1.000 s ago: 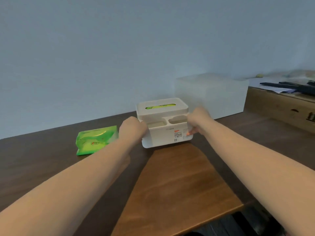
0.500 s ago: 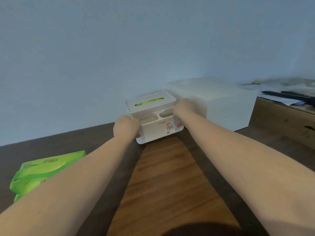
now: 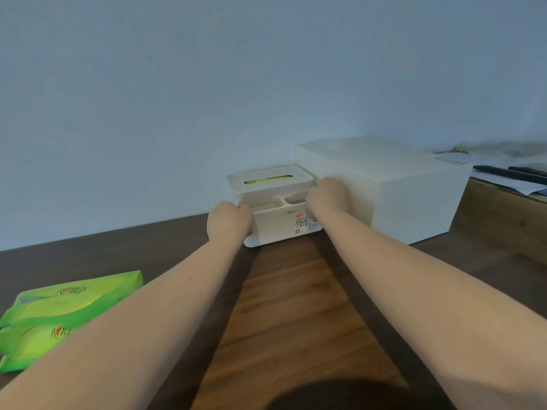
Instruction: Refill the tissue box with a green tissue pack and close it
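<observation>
The white tissue box (image 3: 281, 223) stands on the dark table near the wall, its lid (image 3: 270, 179) on top. A strip of green shows through the lid's slot (image 3: 268, 180). My left hand (image 3: 229, 221) grips the box's left side and my right hand (image 3: 327, 195) grips its right side, both with fingers curled. Green tissue packs (image 3: 63, 312) lie stacked on the table at the near left, beside my left forearm.
A large white box (image 3: 405, 190) stands right beside the tissue box, close to my right hand. A lighter wooden board (image 3: 293, 315) lies on the table between my arms. A wooden unit (image 3: 509, 214) with papers and dark pens is at far right.
The box has moved away from me toward the wall and the large white box, held in both hands. The view has shifted, so the green packs now sit lower left.
</observation>
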